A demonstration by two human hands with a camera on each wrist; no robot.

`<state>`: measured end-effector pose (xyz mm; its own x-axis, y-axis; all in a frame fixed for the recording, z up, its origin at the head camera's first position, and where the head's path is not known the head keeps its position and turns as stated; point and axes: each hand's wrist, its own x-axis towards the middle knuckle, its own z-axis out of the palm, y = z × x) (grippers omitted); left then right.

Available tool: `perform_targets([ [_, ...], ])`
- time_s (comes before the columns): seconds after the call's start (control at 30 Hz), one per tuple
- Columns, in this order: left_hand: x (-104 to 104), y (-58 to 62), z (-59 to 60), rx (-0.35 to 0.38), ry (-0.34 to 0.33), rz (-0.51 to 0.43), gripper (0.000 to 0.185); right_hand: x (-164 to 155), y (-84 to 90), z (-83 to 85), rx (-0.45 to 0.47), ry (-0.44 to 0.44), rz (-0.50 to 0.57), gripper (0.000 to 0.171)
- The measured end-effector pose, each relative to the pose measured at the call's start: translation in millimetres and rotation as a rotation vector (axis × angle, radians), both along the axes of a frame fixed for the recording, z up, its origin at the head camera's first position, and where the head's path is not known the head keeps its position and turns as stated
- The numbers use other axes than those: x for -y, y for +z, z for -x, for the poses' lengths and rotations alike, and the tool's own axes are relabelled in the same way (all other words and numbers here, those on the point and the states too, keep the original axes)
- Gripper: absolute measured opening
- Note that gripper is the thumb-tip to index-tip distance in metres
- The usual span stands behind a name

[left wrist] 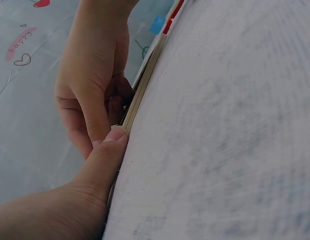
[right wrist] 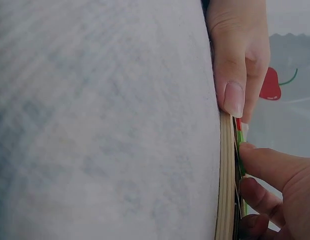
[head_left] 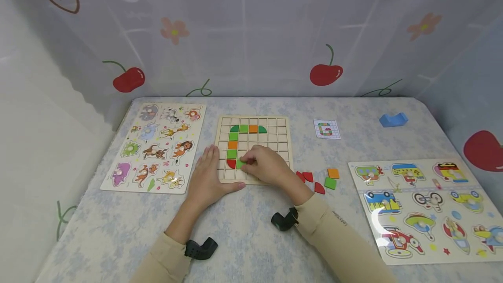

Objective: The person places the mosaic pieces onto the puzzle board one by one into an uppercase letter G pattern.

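A wooden grid board (head_left: 279, 122) lies mid-table in the head view. Green, orange and red tiles form its top row and left column. My right hand (head_left: 269, 165) is over the board's lower part, thumb and fingertips pinching a green square tile (head_left: 240, 164) beside a red quarter-round tile (head_left: 231, 163). In the right wrist view the thumb touches that green tile (right wrist: 240, 150); the other fingers are bent. My left hand (head_left: 206, 182) rests on the board's left edge with fingers straight, its thumb (left wrist: 106, 155) stretched along the near edge.
Right of the board lie several red tiles (head_left: 319, 188), an orange square (head_left: 333, 173) and a green square (head_left: 330, 183). Behind them are a pattern card (head_left: 328, 129) and a blue block (head_left: 394, 119). An animal puzzle (head_left: 157, 143) stands left, a vehicle puzzle (head_left: 428, 213) right.
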<state>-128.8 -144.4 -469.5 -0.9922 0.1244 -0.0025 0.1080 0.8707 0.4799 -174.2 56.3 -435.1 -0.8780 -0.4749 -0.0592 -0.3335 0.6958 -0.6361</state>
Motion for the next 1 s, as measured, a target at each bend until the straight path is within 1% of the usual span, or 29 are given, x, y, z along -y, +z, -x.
perform_targets([
  [0.17, -0.4, 0.9, -0.3, -0.002, -0.005, 0.000, 0.134, -2.3, -1.1, 0.0, -0.010, 0.007, 0.006, 0.024],
  [0.3, -0.4, 1.1, -0.8, 0.002, -0.004, -0.003, 0.134, -6.2, -2.4, -1.2, -0.003, -0.005, 0.019, 0.025],
  [0.5, -0.4, 0.6, -1.0, 0.009, 0.003, -0.007, 0.136, -23.9, 3.1, -7.9, 0.023, -0.013, 0.091, 0.026],
  [0.63, -0.3, -0.5, -0.7, 0.010, 0.008, -0.003, 0.136, -47.4, 10.4, -12.3, 0.077, -0.018, 0.108, 0.029],
  [0.77, -0.2, -1.1, -0.6, 0.004, 0.004, -0.004, 0.136, -78.5, 18.1, -17.1, 0.128, -0.045, 0.107, 0.030],
  [1.0, 0.1, -1.3, -1.2, -0.004, 0.002, -0.014, 0.134, -137.6, 22.7, -24.7, 0.166, -0.111, 0.064, 0.033],
])
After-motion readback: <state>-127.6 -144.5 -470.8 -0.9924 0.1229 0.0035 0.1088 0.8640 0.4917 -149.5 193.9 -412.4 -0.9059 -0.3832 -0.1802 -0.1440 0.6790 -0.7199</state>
